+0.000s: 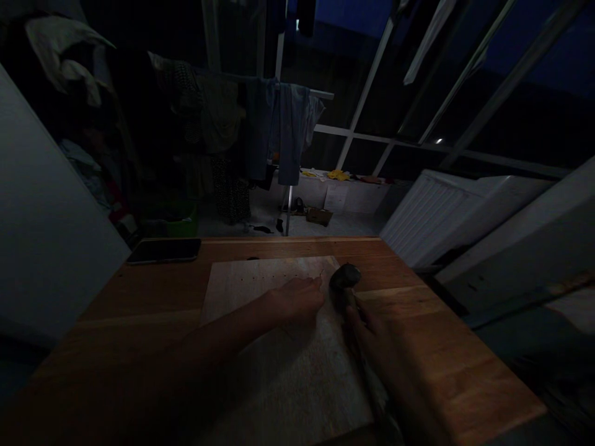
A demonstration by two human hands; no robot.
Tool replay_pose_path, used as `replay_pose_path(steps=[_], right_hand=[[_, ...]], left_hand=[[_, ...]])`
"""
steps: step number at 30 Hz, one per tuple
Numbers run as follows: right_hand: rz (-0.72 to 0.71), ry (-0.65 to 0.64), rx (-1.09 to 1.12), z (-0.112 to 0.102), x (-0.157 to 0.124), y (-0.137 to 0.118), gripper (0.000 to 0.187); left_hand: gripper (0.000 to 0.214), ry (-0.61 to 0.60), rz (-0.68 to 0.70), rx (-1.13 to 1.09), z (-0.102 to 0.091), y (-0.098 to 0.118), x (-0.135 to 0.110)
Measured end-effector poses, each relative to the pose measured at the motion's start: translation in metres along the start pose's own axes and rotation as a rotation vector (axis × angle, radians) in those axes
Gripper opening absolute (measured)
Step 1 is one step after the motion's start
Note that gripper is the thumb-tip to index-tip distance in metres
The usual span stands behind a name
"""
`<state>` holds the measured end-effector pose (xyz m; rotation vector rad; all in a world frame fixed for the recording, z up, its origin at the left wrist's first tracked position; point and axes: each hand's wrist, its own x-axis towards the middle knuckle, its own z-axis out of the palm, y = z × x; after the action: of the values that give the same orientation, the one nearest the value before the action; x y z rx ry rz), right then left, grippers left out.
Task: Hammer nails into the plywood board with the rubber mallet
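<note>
A pale wooden board [279, 371] lies on the brown table, with a row of several small dark dots near its far edge. My left hand [300, 297] rests at the board's far right part, its fingers pinched on a thin nail [321, 271] that sticks up just above the fingertips. My right hand [369, 328] is closed round the handle of a hammer [346, 277]. The hammer's dark head is just right of my left fingertips, over the board's right edge, apart from the nail. Dim light hides the detail of both hands.
A phone [165, 250] lies at the far left corner of the table [432, 328]. Behind the table, clothes [290, 130] hang on a rack, and a green basket [181, 223] stands on the floor. A white ribbed panel [427, 210] is at the right.
</note>
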<state>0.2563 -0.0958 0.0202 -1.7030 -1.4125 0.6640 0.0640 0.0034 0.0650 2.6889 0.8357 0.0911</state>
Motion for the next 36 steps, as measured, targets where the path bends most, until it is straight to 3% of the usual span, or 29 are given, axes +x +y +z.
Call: replay_pose_path(steps=[4, 10, 14, 28, 36], right_hand=[[0.026, 0.01, 0.012, 0.001, -0.001, 0.002, 0.061], [0.064, 0.013, 0.04, 0.003, -0.001, 0.003, 0.062], [0.083, 0.001, 0.042, 0.002, -0.002, 0.001, 0.062], [0.081, 0.069, 0.08, 0.003, -0.002, 0.001, 0.063], [0.104, 0.073, 0.142, -0.001, 0.004, -0.018, 0.06]], left_hand=[[0.005, 0.069, -0.052, -0.15, -0.005, -0.025, 0.013], [0.021, 0.406, -0.233, -0.731, 0.016, -0.073, 0.03], [0.019, 0.536, -0.2, -0.739, 0.03, -0.077, 0.031], [0.012, 0.55, -0.174, -0.657, 0.037, -0.076, 0.033], [0.017, 0.525, -0.168, -0.612, 0.039, -0.076, 0.034]])
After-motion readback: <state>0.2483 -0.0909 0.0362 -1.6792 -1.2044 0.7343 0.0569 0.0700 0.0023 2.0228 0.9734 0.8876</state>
